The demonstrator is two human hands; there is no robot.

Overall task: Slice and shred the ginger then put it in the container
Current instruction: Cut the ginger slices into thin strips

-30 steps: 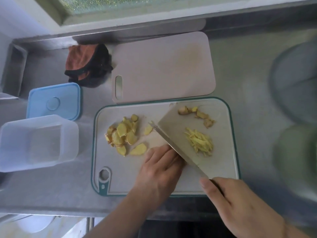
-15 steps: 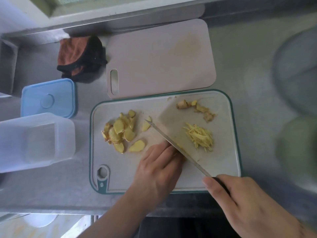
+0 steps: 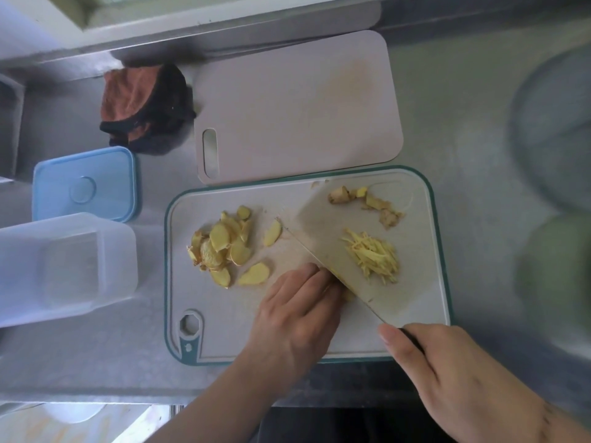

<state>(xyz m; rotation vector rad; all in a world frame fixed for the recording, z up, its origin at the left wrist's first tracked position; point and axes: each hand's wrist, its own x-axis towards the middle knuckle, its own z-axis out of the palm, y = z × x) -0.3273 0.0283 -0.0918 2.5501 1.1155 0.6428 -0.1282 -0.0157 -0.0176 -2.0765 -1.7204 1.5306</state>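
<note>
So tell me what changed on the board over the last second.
The cleaver rocked upright, edge-on, half a second ago, and now leans right again over the shreds. The right hand grips its handle throughout; the left hand stays curled beside the blade. Slices, container and lid unchanged.

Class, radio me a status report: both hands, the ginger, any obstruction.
Left hand pins ginger against broad steel cleaver; right hand grips handle. Yellow ginger shreds piled right of blade. Clear plastic container empty, unobstructed.
</note>
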